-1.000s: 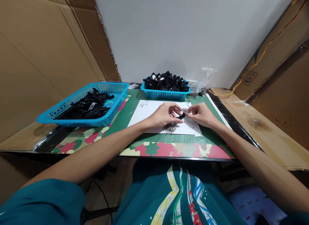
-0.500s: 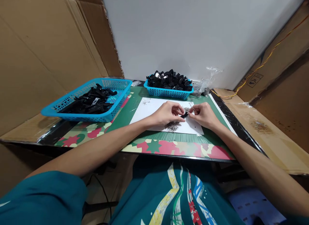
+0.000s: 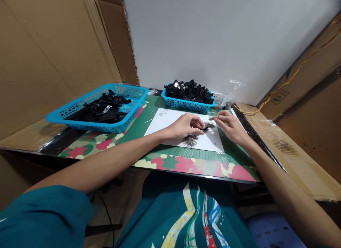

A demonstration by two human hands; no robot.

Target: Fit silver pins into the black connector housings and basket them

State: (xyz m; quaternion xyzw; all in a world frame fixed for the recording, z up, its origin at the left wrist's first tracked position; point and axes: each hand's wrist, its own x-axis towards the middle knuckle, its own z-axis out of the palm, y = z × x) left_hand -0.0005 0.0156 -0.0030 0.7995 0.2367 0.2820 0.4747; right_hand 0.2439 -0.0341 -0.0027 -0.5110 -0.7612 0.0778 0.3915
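A small black plastic part (image 3: 205, 129) is pinched between the thumb and fingers of my left hand (image 3: 186, 126), just above the white sheet (image 3: 157, 129). My right hand (image 3: 229, 125) is apart from it to the right, fingers stretched out and thumb away from them, with nothing visible between them. Below my left hand lies a pile of tiny shiny metal pieces (image 3: 190, 141). Another pile of metal pieces (image 3: 209, 124) lies between the two hands, and a few more are scattered at the sheet's far left corner.
A large blue basket (image 3: 124, 125) with long black parts stands at the left. A smaller blue basket (image 3: 186, 104) heaped with black pieces (image 3: 189, 91) is at the back, beside a clear plastic bag (image 3: 231, 93). Cardboard walls (image 3: 53, 45) flank the table; a yellow cord (image 3: 293, 78) hangs at the right.
My right hand has let go of the black part and drawn off to the right, its fingers opening. My left hand keeps its hold. The camera view has shifted slightly.
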